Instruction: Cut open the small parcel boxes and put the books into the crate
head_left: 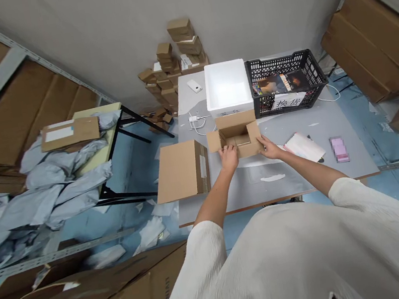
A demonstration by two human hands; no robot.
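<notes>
A small cardboard box (pixel 247 149) with raised and spread flaps stands on the grey table, its inside facing up. My left hand (pixel 229 158) is at its near left corner, fingers curled over the near wall at the opening. At the right side, my right hand (pixel 268 148) grips the box by the edge of its right flap, thumb and fingers closed. What my left fingertips touch inside the box is hidden. To the left sits a larger closed carton (pixel 178 171), apart from my left hand. A white packet (pixel 304 147) lies right of my right hand.
Behind the box stand a white foam bin (pixel 231 110) and a black plastic crate (pixel 291 105) with magazines inside. A phone (pixel 194 86), white cables (pixel 197 122) and a pink item (pixel 339 150) lie on the table (pixel 237 191). Grey parcels (pixel 50 169) cover a side table at left.
</notes>
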